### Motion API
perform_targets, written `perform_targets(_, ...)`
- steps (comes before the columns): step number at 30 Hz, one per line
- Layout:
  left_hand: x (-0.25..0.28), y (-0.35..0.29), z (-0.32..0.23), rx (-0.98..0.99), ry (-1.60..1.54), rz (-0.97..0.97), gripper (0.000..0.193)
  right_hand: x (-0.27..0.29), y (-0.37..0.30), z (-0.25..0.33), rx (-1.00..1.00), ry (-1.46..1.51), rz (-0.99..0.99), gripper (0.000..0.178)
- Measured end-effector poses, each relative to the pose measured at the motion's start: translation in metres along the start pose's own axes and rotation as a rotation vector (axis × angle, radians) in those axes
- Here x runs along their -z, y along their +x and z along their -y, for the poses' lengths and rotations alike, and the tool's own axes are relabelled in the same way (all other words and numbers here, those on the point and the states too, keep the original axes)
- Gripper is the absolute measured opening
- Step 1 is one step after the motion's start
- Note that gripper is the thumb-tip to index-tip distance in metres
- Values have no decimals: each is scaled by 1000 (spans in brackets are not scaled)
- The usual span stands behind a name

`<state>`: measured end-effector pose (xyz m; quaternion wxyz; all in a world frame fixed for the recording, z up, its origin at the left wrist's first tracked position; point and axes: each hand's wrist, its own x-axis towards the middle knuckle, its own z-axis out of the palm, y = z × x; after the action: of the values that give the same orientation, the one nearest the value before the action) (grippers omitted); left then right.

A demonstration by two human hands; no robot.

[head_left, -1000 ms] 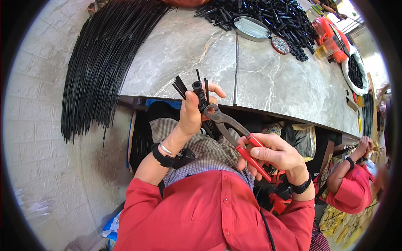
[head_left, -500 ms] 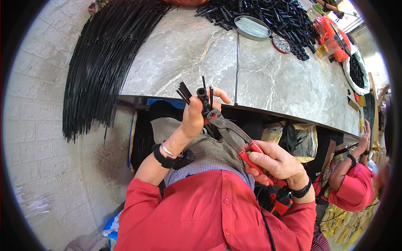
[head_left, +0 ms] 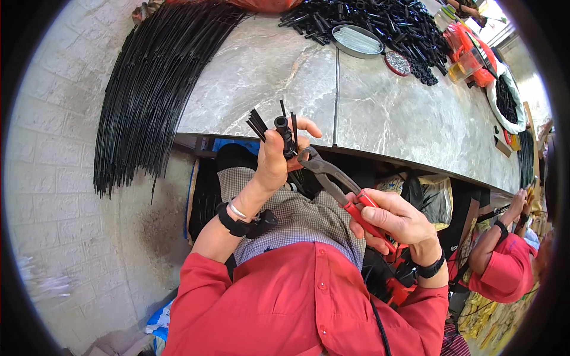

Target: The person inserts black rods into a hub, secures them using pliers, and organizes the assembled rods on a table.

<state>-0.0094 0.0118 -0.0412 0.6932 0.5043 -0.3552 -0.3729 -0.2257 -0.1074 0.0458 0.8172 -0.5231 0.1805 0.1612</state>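
In my left hand is a black hollow plastic tube fitting, its round open end facing up. Several thin black rods stick up beside it, some left of the thumb and others close to the tube. My left index finger stretches out beyond it to the right. My right hand is wrapped round the red handles of a pair of pincers. Their dark metal jaws are just right of the tube's lower part, near my left fingers. The lower part of the fitting is hidden by my hand.
The grey marbled table lies ahead. Long black rods hang over its left edge. At the back are a heap of black tube fittings, an oval tin and a small round red-rimmed tin. A co-worker sits right.
The pincers have drawn back from the tube fitting, slightly down and to the right with my right hand. My left hand and the fitting have shifted a little left and up.
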Motion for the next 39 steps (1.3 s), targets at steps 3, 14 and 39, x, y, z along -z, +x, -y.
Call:
perform_targets(3, -4, 0, -3, -6, 19, 15, 105, -1, -4, 0, -5, 4, -5, 34)
perform_targets(14, -10, -1, 2, -26, 155, 54, 87, -7, -7, 9, -97, -185, -81, 17)
perform_targets(39, 22, -23, -67, -336, 65, -226, 36, 116, 17, -16, 142, -1379, -1318, 40)
